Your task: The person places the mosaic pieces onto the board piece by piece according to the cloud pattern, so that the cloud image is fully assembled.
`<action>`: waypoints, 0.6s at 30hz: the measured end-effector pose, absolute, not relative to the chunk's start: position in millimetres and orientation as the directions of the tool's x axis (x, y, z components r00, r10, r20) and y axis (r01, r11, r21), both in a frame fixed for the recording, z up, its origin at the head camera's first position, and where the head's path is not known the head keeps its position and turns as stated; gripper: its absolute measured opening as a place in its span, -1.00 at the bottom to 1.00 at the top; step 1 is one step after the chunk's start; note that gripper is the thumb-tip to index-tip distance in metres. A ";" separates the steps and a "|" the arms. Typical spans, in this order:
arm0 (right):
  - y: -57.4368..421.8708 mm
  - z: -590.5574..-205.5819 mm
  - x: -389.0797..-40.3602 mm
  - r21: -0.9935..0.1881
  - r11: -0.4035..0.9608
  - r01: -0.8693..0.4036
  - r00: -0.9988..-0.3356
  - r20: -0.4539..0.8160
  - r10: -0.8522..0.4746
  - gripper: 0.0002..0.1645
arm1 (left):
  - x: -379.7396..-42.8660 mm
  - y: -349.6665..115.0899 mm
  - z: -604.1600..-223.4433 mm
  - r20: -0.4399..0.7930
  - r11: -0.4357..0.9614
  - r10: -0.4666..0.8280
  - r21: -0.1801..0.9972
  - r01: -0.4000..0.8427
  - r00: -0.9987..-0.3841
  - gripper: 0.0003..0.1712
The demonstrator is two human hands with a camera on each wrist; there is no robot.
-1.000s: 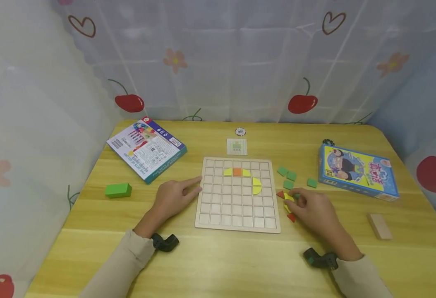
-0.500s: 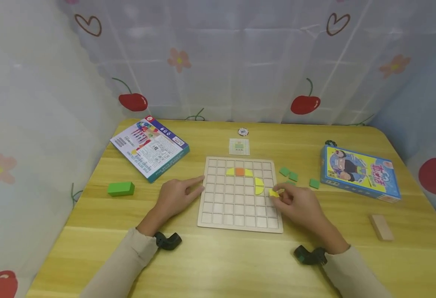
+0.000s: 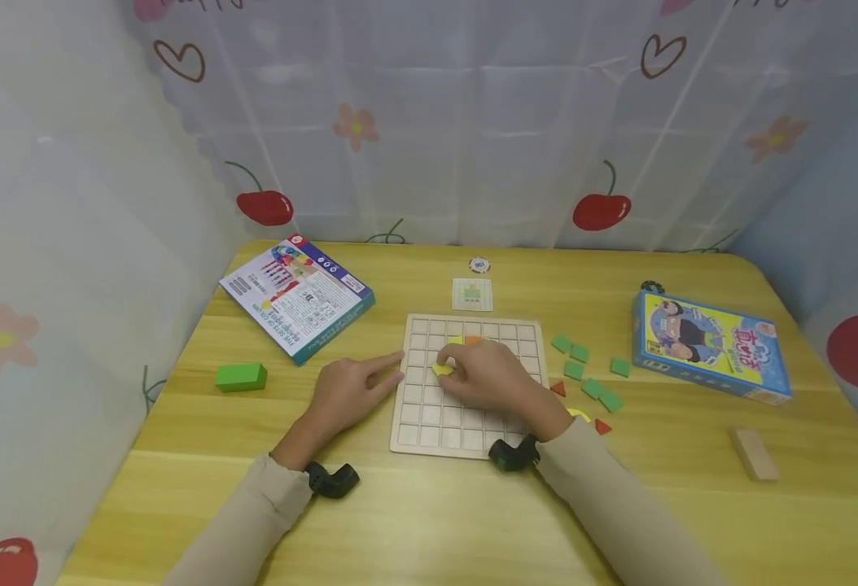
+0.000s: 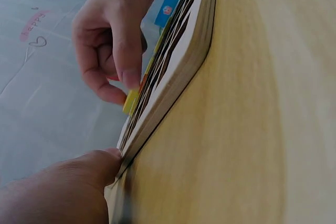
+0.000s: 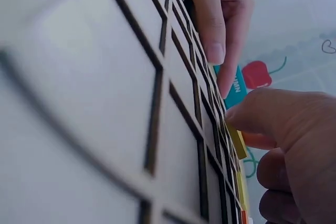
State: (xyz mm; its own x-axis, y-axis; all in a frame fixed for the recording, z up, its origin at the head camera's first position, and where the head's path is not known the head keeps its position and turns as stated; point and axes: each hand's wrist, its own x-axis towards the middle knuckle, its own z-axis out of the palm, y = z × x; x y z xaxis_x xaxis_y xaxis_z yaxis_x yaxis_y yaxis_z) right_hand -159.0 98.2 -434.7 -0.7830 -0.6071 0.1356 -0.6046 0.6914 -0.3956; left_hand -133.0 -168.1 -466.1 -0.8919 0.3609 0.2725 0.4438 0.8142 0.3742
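Observation:
A wooden grid board (image 3: 420,438) lies on the table in the head view. My right hand (image 3: 491,376) is over it, pinching a yellow curved-edge tile (image 3: 441,369) between thumb and fingers, left of the board's middle. In the left wrist view this yellow tile (image 4: 129,103) is right at the grid surface. Part of an orange square tile (image 3: 472,339) shows above the hand, beside another yellow tile (image 3: 456,339). The hand covers the other tiles on the board. My left hand (image 3: 347,395) touches the board's left edge with thumb and index finger extended.
Several green square tiles (image 3: 593,388), red triangle tiles (image 3: 558,389) and a yellow tile (image 3: 579,415) lie right of the board. A pattern card (image 3: 472,295) lies behind it. Boxes (image 3: 299,299) stand either side, with a green block (image 3: 242,377) and a wooden block (image 3: 755,454).
My right hand took a yellow tile from the pieces at the right and carried it left over the board. My left hand has stayed at the board's edge.

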 end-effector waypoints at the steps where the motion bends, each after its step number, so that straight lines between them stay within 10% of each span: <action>1: 94.5 -434.2 -161.8 -0.388 0.694 -0.606 -0.781 0.127 -0.611 -0.73 | -133.0 -168.1 -465.9 0.277 0.813 0.362 0.373 0.447 -0.890 -0.57; 18: 94.9 -447.8 -176.5 -0.555 0.636 -0.536 -0.807 0.117 -0.578 -0.68 | -134.0 -168.1 -467.2 0.289 0.808 0.368 0.370 0.458 -0.884 -0.56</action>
State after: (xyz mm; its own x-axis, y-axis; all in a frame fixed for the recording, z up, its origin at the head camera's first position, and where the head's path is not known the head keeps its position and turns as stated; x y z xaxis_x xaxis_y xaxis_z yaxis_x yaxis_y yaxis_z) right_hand -176.5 94.9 -447.8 -0.8073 -0.5784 0.1172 -0.5361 0.6357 -0.5554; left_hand -134.0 -168.1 -467.2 -0.8836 0.3684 0.2890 0.4580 0.8083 0.3699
